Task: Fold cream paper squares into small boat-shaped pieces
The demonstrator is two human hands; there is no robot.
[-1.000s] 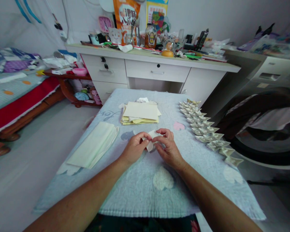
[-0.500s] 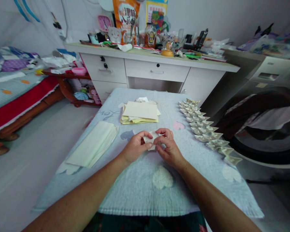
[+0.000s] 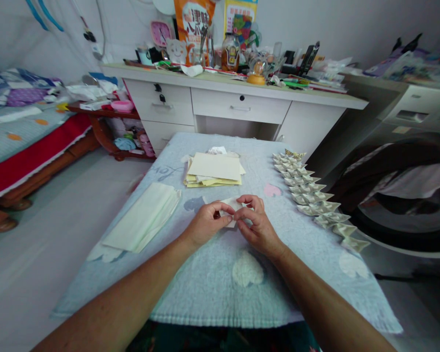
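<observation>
A small folded piece of pale paper (image 3: 231,202) is held between my two hands, just above the cloth-covered table (image 3: 205,283). My left hand (image 3: 209,221) pinches its left side with thumb and fingers. From the right, my right hand (image 3: 254,222) grips it with bent fingers, and the fingertips of both hands nearly meet. Parts of the paper are hidden behind the fingers. Beyond my hands lies a stack of cream and yellow paper sheets (image 3: 214,167). Left of my left arm is a pile of long, pale green folded paper (image 3: 143,217).
Along the table's right side runs a row of folded paper pieces with pointed ends (image 3: 311,195). Behind the table stands a white desk (image 3: 242,100) crowded with jars and bags. A front-loading washing machine (image 3: 407,115) is on the right, a bed (image 3: 36,137) on the left.
My fingertips have drawn slightly closer together over the paper, and its visible outline has shifted a little. The whole view has moved slightly; the other things lie as before.
</observation>
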